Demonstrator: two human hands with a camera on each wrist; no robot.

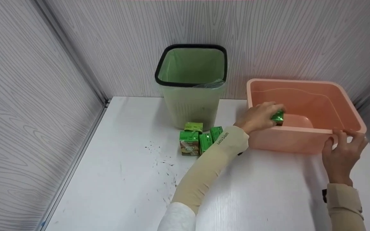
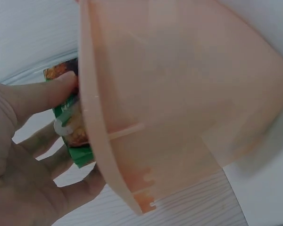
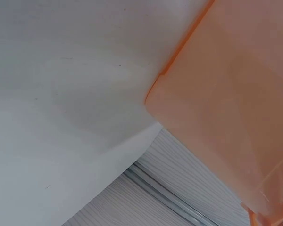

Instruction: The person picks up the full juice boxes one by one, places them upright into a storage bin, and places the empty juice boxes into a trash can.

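Note:
My left hand (image 1: 259, 117) reaches over the front rim of a pink plastic basin (image 1: 287, 138), near its left end. It holds a small green box (image 1: 278, 118). The left wrist view shows the thumb on one side of that box (image 2: 79, 135), which carries a brown food picture, and the fingers on the other; the basin's rim hides part of it. My right hand (image 1: 342, 155) grips the front rim by the right corner, fingers hooked over the edge. The right wrist view shows only the basin's outer wall (image 3: 217, 108), not the hand.
Several similar green boxes (image 1: 189, 147) stand clustered on the white table (image 1: 114, 179), partly behind the left sleeve. Behind them is a pale green bin (image 1: 191, 106) with a black rim and a liner. Dark specks dot the table. Wood-grain panels (image 1: 124, 38) enclose it.

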